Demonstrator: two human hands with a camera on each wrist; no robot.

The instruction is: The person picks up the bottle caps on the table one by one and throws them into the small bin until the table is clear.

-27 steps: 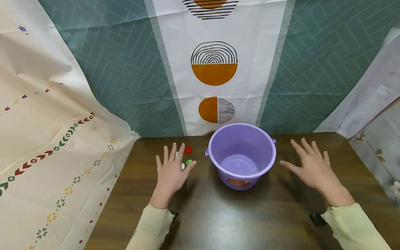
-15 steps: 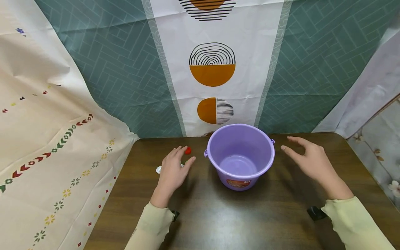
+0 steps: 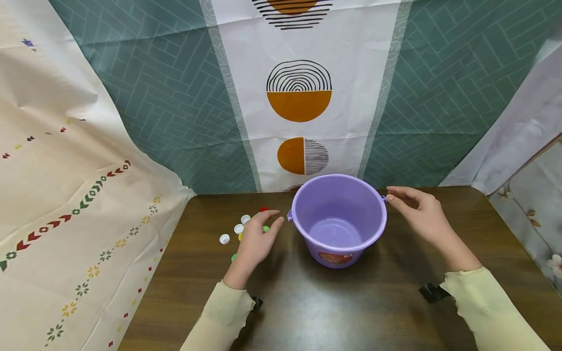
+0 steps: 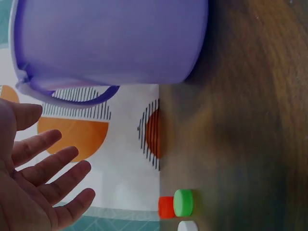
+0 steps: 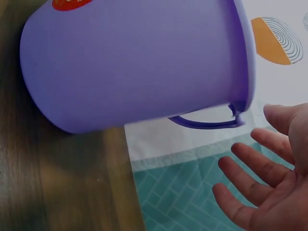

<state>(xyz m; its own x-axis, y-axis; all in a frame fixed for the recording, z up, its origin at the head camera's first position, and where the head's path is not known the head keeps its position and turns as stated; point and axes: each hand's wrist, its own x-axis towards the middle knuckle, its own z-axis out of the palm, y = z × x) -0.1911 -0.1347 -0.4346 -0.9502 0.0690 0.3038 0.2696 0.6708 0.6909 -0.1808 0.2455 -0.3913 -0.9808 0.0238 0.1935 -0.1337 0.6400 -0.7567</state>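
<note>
Table (image 3: 333, 307) under bucket (image 3: 338, 214) | caps (image 3: 239, 228) left of bucket | left hand (image 3: 256, 239) just left, fingers parted, empty | right hand (image 3: 420, 214) just right, fingers parted, empty

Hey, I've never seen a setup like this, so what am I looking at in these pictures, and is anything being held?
There's no machine here: it's a person's own left hand and right hand. The wide picture comes from a camera on the head, looking forward and down. The other two come from cameras worn on the wrists, one per hand; the bucket looks tipped there only because those cameras are turned. It actually stands upright on a wooden table. Small round caps in white, green, red and yellow lie around the left hand, some partly hidden by it. Nothing is held: the hands are at either side of the bucket, fingers loosely spread, near its handle but not gripping it.
</note>
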